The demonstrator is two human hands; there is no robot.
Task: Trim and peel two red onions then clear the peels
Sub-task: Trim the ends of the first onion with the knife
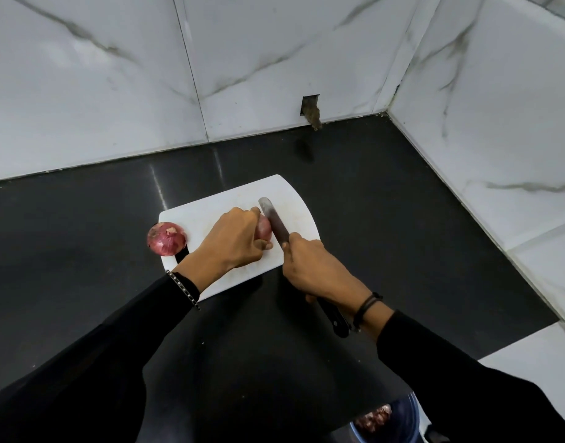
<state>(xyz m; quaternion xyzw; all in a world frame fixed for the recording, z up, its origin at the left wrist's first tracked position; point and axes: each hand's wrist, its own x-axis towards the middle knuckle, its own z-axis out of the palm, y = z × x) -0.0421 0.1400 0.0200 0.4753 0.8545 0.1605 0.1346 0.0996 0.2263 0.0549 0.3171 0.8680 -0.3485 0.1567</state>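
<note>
1. Black-handled knife (274, 222) is clamped in right grip (316, 270), blade pointing away over white board (290, 199).
2. Onion (264, 231) is held down by left grip (233, 244), fingers curled round it; blade lies just right, at its end.
3. 2nd onion (166, 238), unpeeled, sits at board's left edge.

Red onions, two: loose onion (167, 238) and held onion (264, 231). White cutting board (210, 215), one. Knife (274, 219), one. My hands, two: left hand (233, 241), right hand (313, 270). Chain bracelet (183, 289), one. Bowl (409, 423), one.
</note>
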